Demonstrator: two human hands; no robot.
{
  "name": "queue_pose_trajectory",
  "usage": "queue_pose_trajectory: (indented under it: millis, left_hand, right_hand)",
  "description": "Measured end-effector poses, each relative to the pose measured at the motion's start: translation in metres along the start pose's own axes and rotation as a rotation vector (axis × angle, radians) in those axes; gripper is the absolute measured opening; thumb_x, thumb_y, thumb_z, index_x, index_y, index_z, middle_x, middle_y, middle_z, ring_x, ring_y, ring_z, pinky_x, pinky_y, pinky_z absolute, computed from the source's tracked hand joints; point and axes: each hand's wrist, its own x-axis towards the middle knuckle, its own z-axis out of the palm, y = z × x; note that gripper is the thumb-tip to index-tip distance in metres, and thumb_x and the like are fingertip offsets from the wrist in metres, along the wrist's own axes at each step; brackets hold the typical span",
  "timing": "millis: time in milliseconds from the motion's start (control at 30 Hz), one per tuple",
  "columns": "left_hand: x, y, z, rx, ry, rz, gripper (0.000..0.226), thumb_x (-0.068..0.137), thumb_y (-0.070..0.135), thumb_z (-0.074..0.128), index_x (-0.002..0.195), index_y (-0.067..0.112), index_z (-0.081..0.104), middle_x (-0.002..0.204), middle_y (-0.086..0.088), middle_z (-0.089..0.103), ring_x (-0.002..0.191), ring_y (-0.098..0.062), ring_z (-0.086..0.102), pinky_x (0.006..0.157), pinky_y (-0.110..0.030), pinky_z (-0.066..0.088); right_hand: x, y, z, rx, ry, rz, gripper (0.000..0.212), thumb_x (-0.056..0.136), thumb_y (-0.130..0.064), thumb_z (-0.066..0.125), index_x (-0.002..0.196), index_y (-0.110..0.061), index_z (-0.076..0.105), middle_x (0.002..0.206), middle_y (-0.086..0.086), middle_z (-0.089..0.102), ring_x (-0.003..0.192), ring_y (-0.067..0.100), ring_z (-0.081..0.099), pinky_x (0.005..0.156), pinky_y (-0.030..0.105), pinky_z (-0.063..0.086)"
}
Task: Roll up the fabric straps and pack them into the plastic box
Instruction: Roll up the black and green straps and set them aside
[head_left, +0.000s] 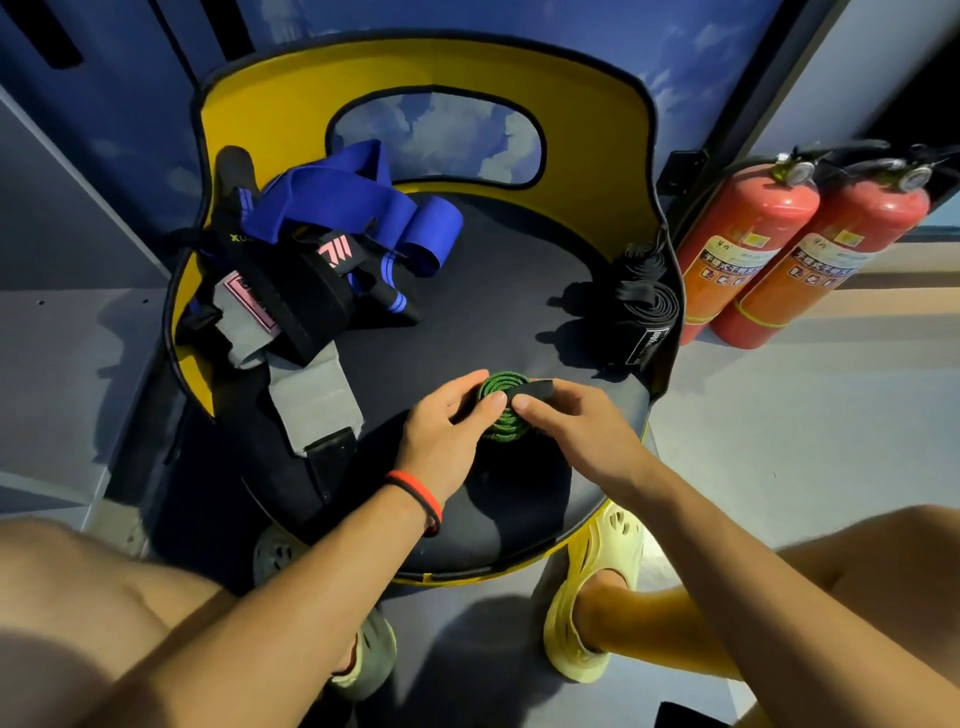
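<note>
Two grips pinch green coiled strap (503, 427): left grip (445, 422) covers its nine o'clock side, right grip (574, 422) holds black tail (536, 388).

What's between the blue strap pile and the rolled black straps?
Nothing: in the head view, only bare black seat separates the blue strap pile from the rolled black straps.

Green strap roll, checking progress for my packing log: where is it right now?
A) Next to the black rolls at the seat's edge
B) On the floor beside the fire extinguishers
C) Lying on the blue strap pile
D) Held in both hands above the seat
D: the left hand and right hand both grip the green strap roll over the dark seat.
</note>
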Motion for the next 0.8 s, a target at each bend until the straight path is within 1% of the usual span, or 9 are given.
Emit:
queue_pose_trajectory:
  millis: [67, 200, 300, 367, 500, 567, 633, 700, 800]
  left_hand:
    - [0.0, -0.002, -0.001, 0.016, 0.013, -0.005, 0.043, 0.093, 0.022, 0.07, 0.135, 0.024, 0.063, 0.125, 0.01, 0.067, 0.114, 0.004, 0.06, 0.09, -0.011, 0.048]
    - [-0.003, 0.001, 0.004, 0.019, 0.048, 0.006, 0.038, 0.093, 0.018, 0.07, 0.13, 0.023, 0.065, 0.115, 0.014, 0.068, 0.095, 0.02, 0.061, 0.076, -0.004, 0.049]
    - [-0.004, 0.0, 0.007, 0.03, 0.046, 0.029, 0.035, 0.093, 0.02, 0.07, 0.128, 0.023, 0.067, 0.114, 0.012, 0.071, 0.104, 0.004, 0.066, 0.09, -0.017, 0.055]
    - [-0.006, -0.003, 0.006, 0.093, 0.034, 0.068, 0.035, 0.095, 0.027, 0.067, 0.13, 0.025, 0.066, 0.118, 0.011, 0.071, 0.11, -0.002, 0.066, 0.096, -0.026, 0.055]
    - [-0.012, -0.009, -0.001, 0.269, -0.104, 0.163, 0.064, 0.083, 0.031, 0.08, 0.142, 0.034, 0.054, 0.127, 0.018, 0.065, 0.118, 0.008, 0.057, 0.098, -0.012, 0.046]
    - [-0.008, -0.011, -0.004, 0.379, -0.123, 0.19, 0.077, 0.076, 0.025, 0.086, 0.143, 0.039, 0.05, 0.129, 0.02, 0.063, 0.12, 0.005, 0.056, 0.1, -0.016, 0.045]
    - [-0.003, -0.009, -0.006, 0.416, -0.1, 0.205, 0.076, 0.073, 0.021, 0.088, 0.137, 0.042, 0.052, 0.125, 0.021, 0.064, 0.118, 0.003, 0.057, 0.102, -0.023, 0.048]
    - [0.003, -0.005, -0.007, 0.408, -0.107, 0.214, 0.073, 0.071, 0.02, 0.089, 0.129, 0.048, 0.054, 0.12, 0.022, 0.066, 0.113, 0.006, 0.059, 0.1, -0.024, 0.05]
    - [0.014, 0.0, -0.006, 0.414, -0.131, 0.212, 0.072, 0.07, 0.022, 0.09, 0.121, 0.056, 0.053, 0.117, 0.023, 0.067, 0.111, 0.006, 0.06, 0.097, -0.023, 0.05]
  right_hand:
    - [0.003, 0.001, -0.003, 0.011, -0.03, 0.026, 0.016, 0.098, -0.023, 0.067, 0.111, -0.019, 0.075, 0.109, 0.002, 0.078, 0.109, 0.021, 0.072, 0.106, 0.049, 0.051]
    - [0.004, -0.003, -0.002, 0.025, -0.003, 0.078, 0.016, 0.097, -0.031, 0.067, 0.104, -0.021, 0.077, 0.103, 0.0, 0.079, 0.104, 0.017, 0.073, 0.104, 0.048, 0.053]
    - [0.005, -0.008, 0.003, -0.041, 0.081, 0.095, 0.021, 0.094, -0.043, 0.068, 0.096, -0.026, 0.08, 0.094, -0.007, 0.079, 0.095, 0.007, 0.073, 0.099, 0.042, 0.057]
    - [0.006, -0.011, 0.004, -0.076, 0.097, 0.089, 0.018, 0.094, -0.042, 0.07, 0.091, -0.028, 0.08, 0.091, -0.006, 0.079, 0.093, 0.011, 0.074, 0.097, 0.045, 0.057]
    - [0.008, -0.014, 0.0, -0.122, 0.117, 0.083, 0.025, 0.086, -0.052, 0.072, 0.081, -0.03, 0.081, 0.088, -0.002, 0.079, 0.094, 0.021, 0.074, 0.093, 0.053, 0.057]
    - [0.008, -0.016, -0.003, -0.079, 0.118, 0.109, 0.026, 0.087, -0.05, 0.074, 0.082, -0.025, 0.081, 0.091, 0.005, 0.079, 0.097, 0.03, 0.073, 0.094, 0.055, 0.057]
    - [0.01, -0.017, -0.005, -0.069, 0.114, 0.123, 0.027, 0.09, -0.044, 0.074, 0.084, -0.018, 0.079, 0.088, 0.011, 0.077, 0.089, 0.036, 0.072, 0.091, 0.052, 0.059]
    - [0.011, -0.021, -0.007, -0.118, 0.131, 0.114, 0.038, 0.089, -0.049, 0.073, 0.088, -0.012, 0.077, 0.083, 0.011, 0.072, 0.079, 0.028, 0.067, 0.083, 0.053, 0.059]
    - [0.013, -0.028, -0.017, -0.343, 0.157, 0.011, 0.047, 0.088, -0.06, 0.066, 0.097, -0.016, 0.077, 0.089, 0.001, 0.076, 0.086, 0.02, 0.072, 0.085, 0.051, 0.059]
